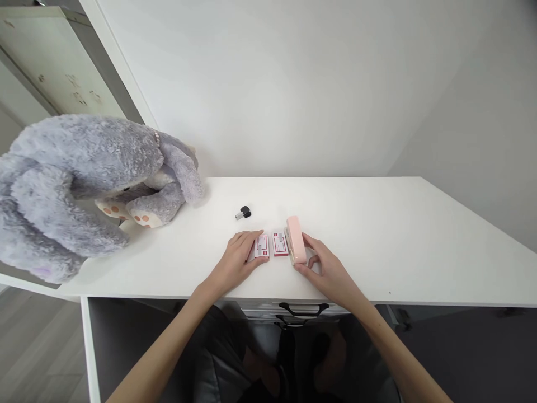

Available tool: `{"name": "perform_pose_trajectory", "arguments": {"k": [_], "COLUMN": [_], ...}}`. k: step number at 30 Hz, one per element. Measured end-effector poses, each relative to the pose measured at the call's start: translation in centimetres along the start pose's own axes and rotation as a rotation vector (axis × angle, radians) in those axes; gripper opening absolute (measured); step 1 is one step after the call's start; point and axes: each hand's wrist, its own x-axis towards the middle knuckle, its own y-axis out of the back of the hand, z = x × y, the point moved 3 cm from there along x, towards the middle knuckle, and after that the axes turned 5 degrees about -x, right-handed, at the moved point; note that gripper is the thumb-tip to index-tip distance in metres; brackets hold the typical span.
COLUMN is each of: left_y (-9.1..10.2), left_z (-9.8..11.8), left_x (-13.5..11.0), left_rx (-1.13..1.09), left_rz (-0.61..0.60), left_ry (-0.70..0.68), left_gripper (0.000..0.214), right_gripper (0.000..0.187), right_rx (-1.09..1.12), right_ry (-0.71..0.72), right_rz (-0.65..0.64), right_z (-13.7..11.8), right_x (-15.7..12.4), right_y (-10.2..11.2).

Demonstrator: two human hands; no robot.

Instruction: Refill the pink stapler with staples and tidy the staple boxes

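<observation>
On the white desk, my left hand [239,257] curves round the outer side of a small white box with red trim [262,245], with thumb and index finger at its near and far ends. A second box of the same kind [279,244] lies just to the right, apart from the first. Beside it, a pink stapler [296,240] points away from me, lying lengthwise. My right hand [322,263] grips the stapler from its right side, thumb at the near end and fingers along the flank.
Behind the boxes lies a small black and silver object [243,212]. A large grey plush toy [96,162] sits at the desk's left end. The white wall [293,89] rises along the back edge. Below the front edge are drawers with black handles [304,309].
</observation>
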Motion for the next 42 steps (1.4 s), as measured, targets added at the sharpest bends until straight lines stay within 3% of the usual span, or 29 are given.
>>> {"name": "perform_pose_trajectory", "arguments": {"k": [7, 17, 26, 33, 38, 42], "left_y": [0.5, 0.4, -1.8, -1.6, -0.8, 0.7], "left_z": [-0.2, 0.6, 2.2, 1.9, 1.6, 0.3], "left_x": [0.1, 0.4, 2.4, 2.4, 1.6, 0.5], "left_rx": [-0.022, 0.023, -0.002, 0.003, 0.008, -0.036], "left_rz": [-0.073, 0.064, 0.057, 0.094, 0.008, -0.106], "left_ry": [0.027, 0.023, -0.020, -0.032, -0.017, 0.027], "left_gripper": [0.060, 0.073, 0.082, 0.092, 0.108, 0.103], "right_gripper": [0.057, 0.058, 0.059, 0.058, 0.059, 0.058], "right_rx": [-0.034, -0.014, 0.081, 0.080, 0.075, 0.090], "right_ry": [-0.015, -0.002, 0.035, 0.049, 0.009, 0.025], "right_rz": [0.015, 0.039, 0.085, 0.083, 0.082, 0.086], "right_z": [0.3, 0.4, 0.4, 0.7, 0.6, 0.4], "right_x": [0.2, 0.4, 0.5, 0.6, 0.6, 0.5], "right_y": [-0.2, -0.3, -0.2, -0.3, -0.2, 0.0]}}
